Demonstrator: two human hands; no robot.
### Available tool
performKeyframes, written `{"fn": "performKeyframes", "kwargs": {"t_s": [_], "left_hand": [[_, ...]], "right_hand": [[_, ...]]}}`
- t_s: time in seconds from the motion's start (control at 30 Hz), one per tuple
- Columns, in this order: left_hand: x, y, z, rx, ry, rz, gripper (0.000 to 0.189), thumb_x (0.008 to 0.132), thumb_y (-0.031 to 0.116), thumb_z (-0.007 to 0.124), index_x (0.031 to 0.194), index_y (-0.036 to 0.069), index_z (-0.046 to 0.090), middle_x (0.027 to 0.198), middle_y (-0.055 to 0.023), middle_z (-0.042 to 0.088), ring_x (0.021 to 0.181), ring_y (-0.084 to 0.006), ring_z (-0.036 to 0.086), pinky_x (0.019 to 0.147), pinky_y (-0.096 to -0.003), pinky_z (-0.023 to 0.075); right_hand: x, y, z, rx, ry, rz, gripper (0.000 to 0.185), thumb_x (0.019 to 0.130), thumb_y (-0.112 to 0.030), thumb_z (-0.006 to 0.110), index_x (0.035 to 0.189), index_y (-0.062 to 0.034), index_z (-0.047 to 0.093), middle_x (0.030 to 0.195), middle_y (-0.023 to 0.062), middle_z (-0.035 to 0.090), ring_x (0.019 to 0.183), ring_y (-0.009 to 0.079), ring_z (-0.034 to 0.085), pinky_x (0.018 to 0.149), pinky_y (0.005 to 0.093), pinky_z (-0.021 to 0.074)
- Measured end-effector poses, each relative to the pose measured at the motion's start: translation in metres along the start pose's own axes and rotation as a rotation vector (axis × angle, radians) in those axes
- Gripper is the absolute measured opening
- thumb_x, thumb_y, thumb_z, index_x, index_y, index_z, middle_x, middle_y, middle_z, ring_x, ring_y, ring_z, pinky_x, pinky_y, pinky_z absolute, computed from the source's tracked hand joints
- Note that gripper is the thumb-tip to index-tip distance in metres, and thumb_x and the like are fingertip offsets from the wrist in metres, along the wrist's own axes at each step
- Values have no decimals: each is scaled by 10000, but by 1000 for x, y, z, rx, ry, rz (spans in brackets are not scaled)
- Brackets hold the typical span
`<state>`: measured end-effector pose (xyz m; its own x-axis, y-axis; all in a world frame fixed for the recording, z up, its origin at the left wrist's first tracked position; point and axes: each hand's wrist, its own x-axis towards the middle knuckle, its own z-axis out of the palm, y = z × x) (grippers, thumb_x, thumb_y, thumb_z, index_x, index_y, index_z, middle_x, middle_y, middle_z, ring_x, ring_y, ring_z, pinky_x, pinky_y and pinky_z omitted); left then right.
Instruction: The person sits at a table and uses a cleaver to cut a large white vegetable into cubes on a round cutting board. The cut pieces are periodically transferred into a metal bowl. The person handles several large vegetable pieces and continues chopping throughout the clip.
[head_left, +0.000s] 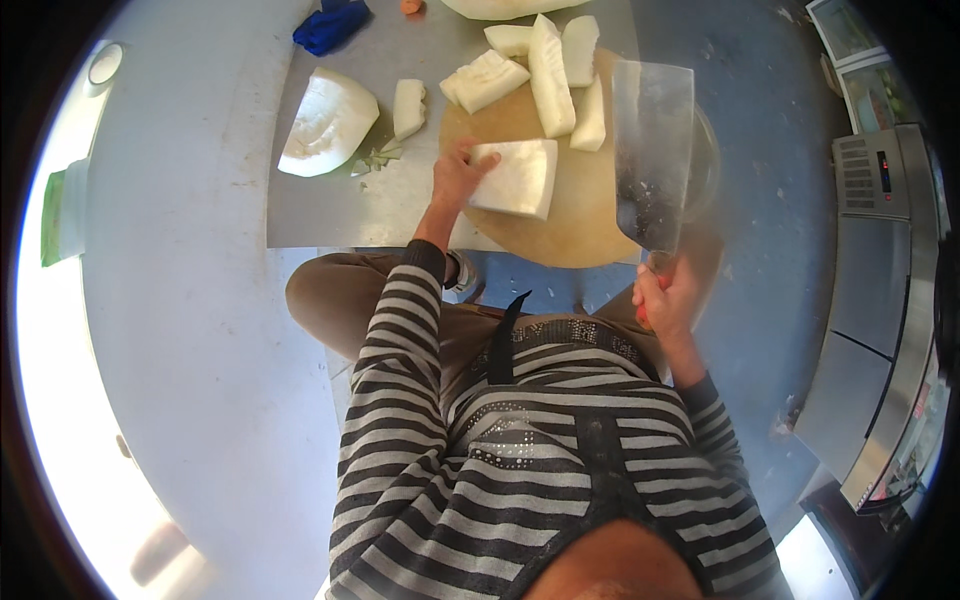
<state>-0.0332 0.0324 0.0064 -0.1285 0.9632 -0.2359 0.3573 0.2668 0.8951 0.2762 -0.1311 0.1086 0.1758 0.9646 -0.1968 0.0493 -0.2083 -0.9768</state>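
Note:
My left hand (459, 176) grips the left edge of a thick pale slab of melon or gourd (517, 180), which lies on a round wooden cutting board (585, 217). In my right hand (667, 296) is the red handle of a broad cleaver (652, 150), its blade pointing away from me, just right of the board. Several pale cut pieces (551, 82) lie at the board's far side. Left of the board, a large pale chunk (328, 124) and a smaller piece (409, 109) rest on the metal table (360, 210).
A round, see-through bowl-like thing (705, 165) shows partly behind the blade. Green scraps (379, 157) lie left of the board. A blue cloth (331, 26), an orange piece (410, 7) and another large pale chunk (510, 6) are at the far side. A steel appliance (874, 176) stands at right.

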Motion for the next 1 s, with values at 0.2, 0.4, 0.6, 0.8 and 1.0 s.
{"fn": "performKeyframes", "kwargs": {"t_s": [0.2,0.4,0.6,0.8,1.0], "left_hand": [[-10,-2,0,-284,82,-39,661,719,278,844,1194,-78,554,854,-116,698,767,-159,664,693,-293,526],[-35,-10,9,-198,87,-183,407,728,299,818,910,-37,678,793,-98,683,712,-151,636,624,-309,489],[-44,-5,10,100,150,-143,503,671,376,833,921,-31,677,783,-135,688,688,-199,646,626,-332,494],[-75,4,20,29,159,-213,502,667,398,827,865,-37,674,754,-123,688,667,-198,644,618,-341,503],[-98,11,34,-64,169,-206,507,676,390,814,857,-58,661,703,-108,662,630,-199,624,612,-343,503]], "right_hand": [[-4,6,4,-21,-50,4,158,861,1,630,965,5,512,619,10,550,459,68,506,413,236,392],[-2,8,10,-53,-98,-23,166,859,-3,630,979,9,516,650,24,578,481,75,531,439,240,423],[-4,4,11,-109,-135,-82,166,865,-19,628,986,12,517,700,27,604,522,78,557,478,244,450],[4,8,13,-351,-192,-80,201,883,-77,628,1005,12,495,691,120,601,573,272,601,531,363,462],[23,3,27,-576,-288,-188,287,905,-126,610,1072,0,414,718,211,585,696,459,582,587,475,447]]}}
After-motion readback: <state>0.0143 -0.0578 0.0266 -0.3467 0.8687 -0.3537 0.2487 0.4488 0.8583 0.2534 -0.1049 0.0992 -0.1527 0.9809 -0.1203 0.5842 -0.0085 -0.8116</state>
